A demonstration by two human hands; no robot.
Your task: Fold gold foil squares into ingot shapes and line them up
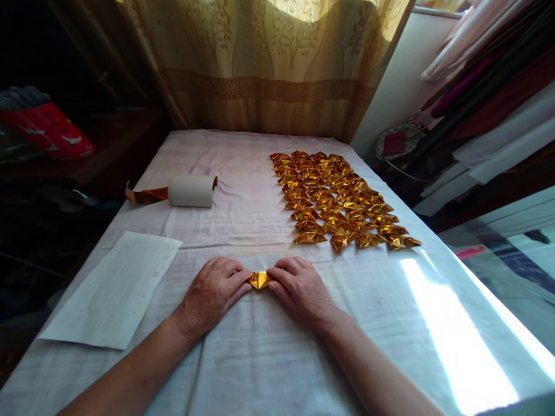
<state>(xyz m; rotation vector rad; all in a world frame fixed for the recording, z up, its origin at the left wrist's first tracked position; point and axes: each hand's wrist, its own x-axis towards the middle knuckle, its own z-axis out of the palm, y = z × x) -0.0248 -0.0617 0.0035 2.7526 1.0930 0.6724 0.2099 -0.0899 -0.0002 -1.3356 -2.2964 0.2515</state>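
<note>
Small folded gold foil paper piece (260,279) pinched between left hand (211,296) and right hand (300,290) fingertips; judged light, crease-prone, slippery; best held at ends.

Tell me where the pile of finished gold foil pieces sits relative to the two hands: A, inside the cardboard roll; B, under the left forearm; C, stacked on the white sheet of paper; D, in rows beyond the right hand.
D: the folded gold pieces lie in rows on the cloth, farther away than the right hand and a little to its right.
</note>
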